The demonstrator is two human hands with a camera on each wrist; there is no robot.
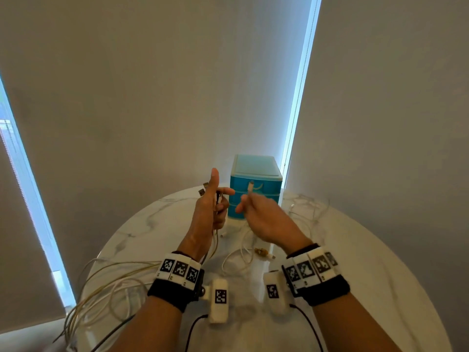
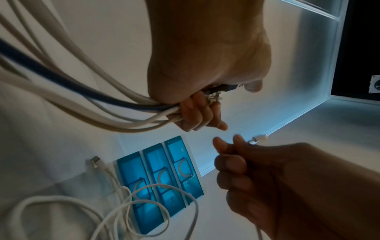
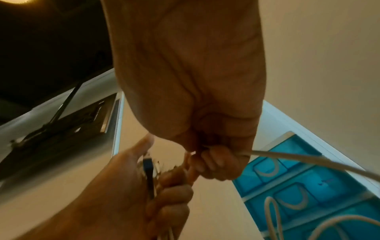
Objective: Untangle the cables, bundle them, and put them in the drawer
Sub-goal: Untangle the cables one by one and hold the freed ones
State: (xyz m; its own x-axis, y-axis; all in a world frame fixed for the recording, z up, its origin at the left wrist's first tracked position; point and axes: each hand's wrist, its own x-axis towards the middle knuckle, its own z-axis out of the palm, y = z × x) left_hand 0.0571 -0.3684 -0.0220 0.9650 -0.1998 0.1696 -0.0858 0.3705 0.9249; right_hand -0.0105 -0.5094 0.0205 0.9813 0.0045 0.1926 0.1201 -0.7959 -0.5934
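Observation:
My left hand [image 1: 214, 199] [image 2: 197, 112] is raised over the table and grips a bunch of cables [image 2: 86, 91], white ones and a dark blue one, near their plug ends [image 1: 203, 189]. Their lengths trail down past my left wrist and off the table's left edge [image 1: 101, 288]. My right hand [image 1: 256, 212] [image 3: 213, 160] holds a single white cable [image 3: 308, 164] in a fist, with its plug [image 1: 250, 187] sticking up close to the left hand. The blue three-drawer box [image 1: 255, 184] [image 2: 160, 183] stands behind both hands, all drawers closed.
The round white marble table [image 1: 355, 262] carries loose white cable loops [image 1: 241, 252] between my wrists and a thin tangle [image 1: 309, 209] at the right of the drawer box. A small brass-coloured connector [image 1: 261, 252] lies near the middle. Grey blinds hang behind the table.

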